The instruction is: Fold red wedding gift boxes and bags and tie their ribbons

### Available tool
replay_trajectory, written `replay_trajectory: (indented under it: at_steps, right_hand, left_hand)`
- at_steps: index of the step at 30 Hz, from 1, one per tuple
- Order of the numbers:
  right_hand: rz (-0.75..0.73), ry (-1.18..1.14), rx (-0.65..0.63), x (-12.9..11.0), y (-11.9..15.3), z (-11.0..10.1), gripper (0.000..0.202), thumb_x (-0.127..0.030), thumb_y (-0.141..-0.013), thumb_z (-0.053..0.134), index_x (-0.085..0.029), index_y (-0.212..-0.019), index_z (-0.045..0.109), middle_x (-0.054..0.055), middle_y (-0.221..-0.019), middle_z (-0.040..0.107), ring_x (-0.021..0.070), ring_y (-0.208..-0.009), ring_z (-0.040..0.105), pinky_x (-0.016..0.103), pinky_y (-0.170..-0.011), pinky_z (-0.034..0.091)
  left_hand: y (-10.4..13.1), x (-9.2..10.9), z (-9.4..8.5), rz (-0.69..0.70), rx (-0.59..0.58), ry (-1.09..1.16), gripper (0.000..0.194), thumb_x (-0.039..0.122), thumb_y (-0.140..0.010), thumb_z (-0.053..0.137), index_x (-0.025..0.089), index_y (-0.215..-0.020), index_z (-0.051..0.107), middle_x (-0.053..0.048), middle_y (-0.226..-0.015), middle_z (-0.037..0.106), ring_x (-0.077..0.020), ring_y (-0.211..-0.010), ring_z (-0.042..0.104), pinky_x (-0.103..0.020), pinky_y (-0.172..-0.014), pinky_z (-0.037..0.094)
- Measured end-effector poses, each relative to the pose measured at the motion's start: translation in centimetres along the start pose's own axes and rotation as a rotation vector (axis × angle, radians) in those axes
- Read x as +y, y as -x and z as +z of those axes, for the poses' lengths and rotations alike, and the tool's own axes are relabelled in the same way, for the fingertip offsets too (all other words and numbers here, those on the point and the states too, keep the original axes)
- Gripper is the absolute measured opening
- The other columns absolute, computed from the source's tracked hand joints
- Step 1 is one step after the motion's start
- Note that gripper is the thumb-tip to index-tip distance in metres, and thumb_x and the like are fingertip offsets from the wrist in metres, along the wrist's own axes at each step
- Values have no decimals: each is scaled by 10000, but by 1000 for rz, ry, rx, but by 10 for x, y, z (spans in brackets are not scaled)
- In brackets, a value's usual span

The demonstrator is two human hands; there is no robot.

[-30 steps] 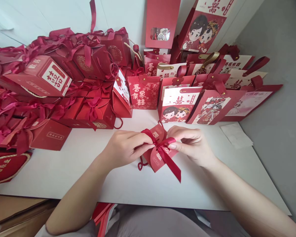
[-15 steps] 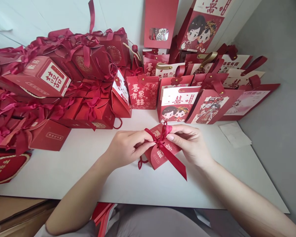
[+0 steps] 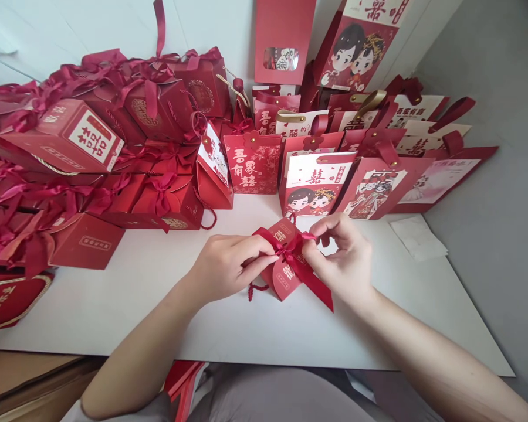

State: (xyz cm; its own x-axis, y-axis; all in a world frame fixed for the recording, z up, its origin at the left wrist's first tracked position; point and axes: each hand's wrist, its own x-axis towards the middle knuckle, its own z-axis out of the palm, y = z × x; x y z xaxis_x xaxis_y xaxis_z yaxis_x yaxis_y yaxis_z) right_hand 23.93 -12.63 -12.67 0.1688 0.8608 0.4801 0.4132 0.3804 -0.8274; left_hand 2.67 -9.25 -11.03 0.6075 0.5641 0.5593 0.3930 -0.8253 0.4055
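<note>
A small red gift box [image 3: 282, 278] with gold characters sits on the white table in front of me, turned at an angle. Across its top runs a shiny red ribbon [image 3: 310, 280], knotted in the middle, with one tail hanging toward the front right. My left hand [image 3: 231, 264] pinches the ribbon beside the knot, on the box's left. On the other side, my right hand [image 3: 341, 255] has a ribbon loop between thumb and fingers, drawn out to the right. A red twisted cord handle [image 3: 256, 289] sticks out at the box's left.
Piled at the left are many red boxes [image 3: 88, 240] with ribbon bows. Behind the work stand rows of red and white paper bags [image 3: 314, 184]. A white paper napkin [image 3: 418, 237] lies at the right, near the grey wall [image 3: 497, 223]. The table's front edge is near my body.
My right hand has drawn the ribbon loop to the right and its fingers have curled higher. The box has turned slightly. My left hand keeps its pinch at the knot.
</note>
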Motion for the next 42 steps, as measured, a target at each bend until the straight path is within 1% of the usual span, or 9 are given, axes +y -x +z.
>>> replay_trajectory:
  at_steps: [5, 10, 16, 23, 28, 32, 36, 40, 42]
  right_hand:
    - [-108, -28, -102, 2, -3, -3, 158, -95, -822, 582, -240, -860, 532, 11, -831, 619, 172, -752, 564, 330, -664, 442]
    - [-31, -225, -300, 6, -14, -12, 164, -84, -889, 545, -224, -811, 581, 27, -903, 587, 182, -875, 560, 338, -767, 451]
    - [43, -192, -540, 7, -24, -26, 184, -54, -844, 556, -225, -899, 595, 9, -910, 544, 166, -839, 506, 315, -753, 411]
    - [74, -308, -753, 7, -32, -33, 89, -245, -935, 625, -217, -852, 610, 27, -926, 532, 179, -873, 513, 337, -815, 415]
    - [197, -345, -693, 3, -27, -28, 398, -499, -1002, 499, -207, -780, 655, 38, -909, 521, 180, -862, 513, 345, -809, 412]
    - [278, -272, -620, -4, -22, -24, 419, -493, -989, 534, -208, -711, 663, 46, -937, 542, 191, -901, 544, 354, -833, 431]
    - [278, -221, -618, -7, -21, -25, 447, -521, -972, 550, -209, -673, 667, 54, -1012, 560, 212, -984, 569, 395, -952, 422]
    - [282, -244, -618, -3, -21, -26, 537, -556, -999, 461, -206, -649, 670, 68, -1296, 552, 275, -1254, 502, 445, -1103, 340]
    - [327, -283, -619, -1, -21, -25, 528, -556, -998, 463, -212, -656, 672, 69, -1317, 572, 294, -1348, 438, 460, -1148, 300]
  left_hand:
    - [0, 1, 1, -2, 15, -12, 58, 188, -890, 675, 194, -871, 621, 79, -584, 547, -51, -498, 459, -201, -515, 371]
    - [1, 1, 1, -19, 38, -19, 72, 179, -872, 696, 193, -882, 627, 89, -565, 514, -48, -493, 443, -196, -515, 373]
    - [1, 0, 0, -10, 19, -26, 62, 187, -882, 682, 197, -868, 622, 78, -587, 555, -55, -495, 459, -203, -515, 372]
    - [1, -1, -1, -4, 6, -38, 83, 185, -871, 698, 191, -861, 616, 75, -605, 586, -54, -504, 472, -205, -526, 368]
    - [0, 0, 0, 11, 16, -39, 86, 173, -870, 699, 189, -858, 615, 76, -618, 602, -50, -505, 469, -197, -534, 373]
    - [0, 0, 1, 16, 19, -44, 83, 173, -868, 701, 187, -865, 619, 68, -632, 617, -54, -509, 479, -203, -532, 373]
    - [1, 0, 1, 12, 35, -48, 101, 166, -856, 716, 186, -868, 618, 70, -646, 635, -48, -517, 497, -198, -541, 382]
    - [1, 0, 2, 15, 58, -55, 117, 148, -845, 725, 186, -892, 625, 76, -652, 644, -39, -524, 515, -184, -550, 393]
    - [1, 1, 2, 13, 57, -64, 114, 150, -849, 723, 185, -897, 626, 76, -651, 642, -38, -520, 510, -183, -551, 396]
